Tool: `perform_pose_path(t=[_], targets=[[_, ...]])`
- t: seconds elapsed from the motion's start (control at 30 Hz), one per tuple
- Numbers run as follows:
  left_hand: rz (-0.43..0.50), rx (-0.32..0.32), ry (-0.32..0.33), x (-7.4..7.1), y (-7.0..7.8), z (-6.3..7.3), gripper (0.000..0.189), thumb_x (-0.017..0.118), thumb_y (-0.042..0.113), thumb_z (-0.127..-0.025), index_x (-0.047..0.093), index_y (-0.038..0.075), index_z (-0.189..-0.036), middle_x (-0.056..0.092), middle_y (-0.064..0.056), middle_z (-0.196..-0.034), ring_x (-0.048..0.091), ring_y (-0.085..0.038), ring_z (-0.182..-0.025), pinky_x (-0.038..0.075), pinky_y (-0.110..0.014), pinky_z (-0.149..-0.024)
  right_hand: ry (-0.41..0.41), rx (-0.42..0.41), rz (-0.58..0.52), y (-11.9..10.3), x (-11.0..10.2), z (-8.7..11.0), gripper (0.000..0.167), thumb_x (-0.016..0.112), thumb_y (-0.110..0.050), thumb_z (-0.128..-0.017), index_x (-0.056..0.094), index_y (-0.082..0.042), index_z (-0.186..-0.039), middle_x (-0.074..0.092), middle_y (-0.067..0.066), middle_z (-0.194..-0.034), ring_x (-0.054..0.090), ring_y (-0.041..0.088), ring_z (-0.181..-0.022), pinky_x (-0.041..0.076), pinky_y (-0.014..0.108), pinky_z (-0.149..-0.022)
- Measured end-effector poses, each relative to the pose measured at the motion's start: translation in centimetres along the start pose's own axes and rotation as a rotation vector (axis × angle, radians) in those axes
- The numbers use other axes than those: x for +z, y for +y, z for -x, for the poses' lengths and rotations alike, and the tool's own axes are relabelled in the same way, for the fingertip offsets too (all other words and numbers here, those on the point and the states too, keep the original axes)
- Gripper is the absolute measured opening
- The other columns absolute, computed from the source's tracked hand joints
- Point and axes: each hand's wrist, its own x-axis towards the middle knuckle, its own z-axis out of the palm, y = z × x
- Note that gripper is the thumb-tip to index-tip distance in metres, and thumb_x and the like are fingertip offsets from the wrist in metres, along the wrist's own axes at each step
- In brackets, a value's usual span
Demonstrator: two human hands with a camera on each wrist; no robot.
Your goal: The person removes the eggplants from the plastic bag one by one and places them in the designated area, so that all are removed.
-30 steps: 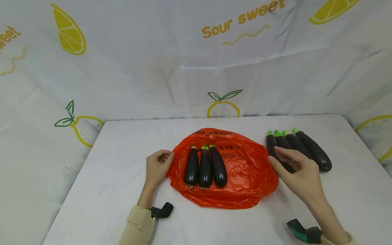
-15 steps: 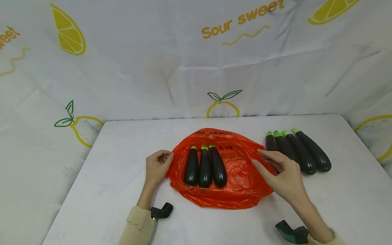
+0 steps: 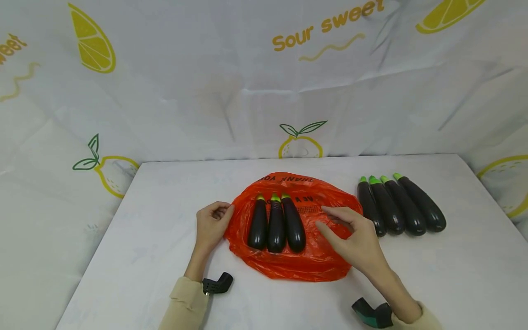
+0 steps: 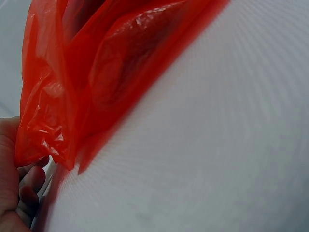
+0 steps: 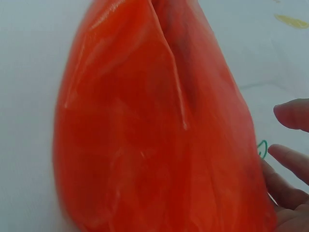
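Observation:
An open red plastic bag with black print lies on the table. Three dark eggplants with green stem ends rest side by side in its left half. My left hand pinches the bag's left rim between thumb and fingers; the left wrist view shows the gathered red film at that hand. Over the bag's right part hovers my right hand, thumb and fingers spread apart with nothing between them. Its fingertips are a little to the right of the rightmost eggplant in the bag.
Several more eggplants lie in a row at the right, beyond the bag. The white table meets a white cloth backdrop printed with lemons at its far edge.
My right hand has moved left from the bag's right rim to above its inside, uncovering the row of eggplants at the right. My left hand stays on the left rim.

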Motion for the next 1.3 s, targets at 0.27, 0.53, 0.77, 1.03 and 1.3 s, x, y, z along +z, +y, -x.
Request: perform_pose_path(t=[0.27, 0.53, 0.77, 1.03, 1.3], targets=[[0.002, -0.005, -0.003, 0.0, -0.1, -0.1, 0.009, 0.075, 0.012, -0.092, 0.076, 0.005, -0.087, 0.067, -0.009, -0.072, 0.054, -0.008, -0.065, 0.045, -0.015, -0.06, -0.067, 0.028, -0.02, 0.2, 2.1, -0.2, 0.039, 0.082, -0.011, -0.086, 0.072, -0.002, -0.122, 0.075, 0.014, -0.111, 0.072, 0.028, -0.095, 0.061, 0.031, -0.086], [0.006, -0.008, -0.001, 0.0, -0.1, -0.1, 0.009, 0.075, 0.012, -0.092, 0.076, 0.004, -0.088, 0.067, -0.01, -0.072, 0.054, -0.008, -0.065, 0.046, -0.015, -0.06, -0.142, 0.14, -0.033, -0.4, 4.0, -0.1, 0.056, 0.086, -0.024, -0.083, 0.067, -0.001, -0.13, 0.072, 0.018, -0.119, 0.073, 0.03, -0.1, 0.063, 0.041, -0.083], [0.007, -0.011, -0.002, 0.0, 0.0, -0.1, 0.009, 0.075, 0.012, -0.092, 0.076, 0.004, -0.087, 0.067, -0.009, -0.072, 0.054, -0.008, -0.064, 0.046, -0.015, -0.06, -0.189, 0.229, 0.02, -0.7, 5.0, -0.3, 0.067, 0.088, -0.031, -0.08, 0.064, 0.0, -0.134, 0.068, 0.021, -0.123, 0.074, 0.031, -0.099, 0.063, 0.041, -0.08], [0.009, -0.024, 0.001, 0.0, 0.2, -0.1, 0.01, 0.075, 0.012, -0.091, 0.076, 0.004, -0.086, 0.066, -0.009, -0.071, 0.053, -0.009, -0.063, 0.044, -0.016, -0.059, -0.178, 0.2, 0.038, -0.3, 5.4, -0.2, 0.06, 0.088, -0.023, -0.08, 0.066, 0.003, -0.13, 0.071, 0.019, -0.114, 0.076, 0.026, -0.091, 0.064, 0.036, -0.074], [0.024, -0.014, 0.003, 0.0, 0.1, -0.1, 0.009, 0.076, 0.012, -0.091, 0.077, 0.006, -0.085, 0.066, -0.009, -0.07, 0.054, -0.008, -0.063, 0.044, -0.015, -0.059, -0.177, 0.213, 0.051, -0.4, 5.0, -0.1, 0.053, 0.082, -0.011, -0.082, 0.066, 0.004, -0.131, 0.071, 0.022, -0.12, 0.074, 0.025, -0.09, 0.064, 0.037, -0.075]])
